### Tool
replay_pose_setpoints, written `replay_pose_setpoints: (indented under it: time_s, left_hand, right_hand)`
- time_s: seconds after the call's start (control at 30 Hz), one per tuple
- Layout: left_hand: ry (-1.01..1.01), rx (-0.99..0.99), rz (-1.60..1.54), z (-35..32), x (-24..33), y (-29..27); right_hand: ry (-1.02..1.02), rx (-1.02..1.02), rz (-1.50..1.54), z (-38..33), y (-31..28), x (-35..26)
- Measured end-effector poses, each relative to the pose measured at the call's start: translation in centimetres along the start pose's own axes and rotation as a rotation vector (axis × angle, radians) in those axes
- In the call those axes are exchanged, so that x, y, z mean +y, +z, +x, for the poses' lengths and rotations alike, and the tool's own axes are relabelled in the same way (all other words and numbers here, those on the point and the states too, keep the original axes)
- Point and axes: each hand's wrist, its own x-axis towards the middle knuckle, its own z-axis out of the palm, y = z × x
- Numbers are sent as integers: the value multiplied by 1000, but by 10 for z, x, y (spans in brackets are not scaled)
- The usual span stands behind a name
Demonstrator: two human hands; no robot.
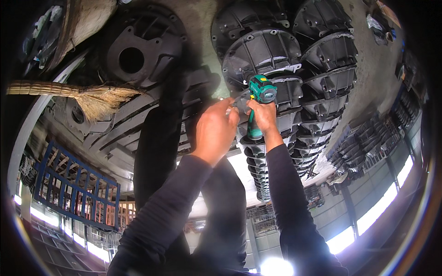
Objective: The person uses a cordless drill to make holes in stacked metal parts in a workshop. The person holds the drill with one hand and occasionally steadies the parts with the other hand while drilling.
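A green cordless drill (263,90) with yellow accents and a black front end is in my right hand (265,117), whose fingers wrap round its grip. The tool's front end points toward the stacked castings. Just to its left, my left hand (212,131) is closed, with thumb and fingertips pinched together beside the drill's front. Something small and greyish shows at those fingertips, too blurred to name. Both hands are over a row of dark, ribbed, bell-shaped metal housings (262,49) with bolt holes round their flanges.
A second row of housings (328,57) stands to the right. At the left lie another large housing (159,48) with a round hole and a straw broom (106,99). Flat slatted metal pieces (124,131) lie near my legs. A blue barred rack (76,188) stands lower left.
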Motion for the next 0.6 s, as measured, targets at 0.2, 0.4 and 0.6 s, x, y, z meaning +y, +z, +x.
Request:
replay_pose_setpoints:
  time_s: [0.2,0.4,0.6]
  left_hand:
    - [-2,2,-6,0,1,-5]
    - [-4,18,-48,2,4,-12]
    - [-43,24,-100,7,10,-20]
  right_hand:
    - [5,-14,-8,5,3,-5]
    - [19,7,-186,11,7,-9]
    - [38,16,-479,12,13,-29]
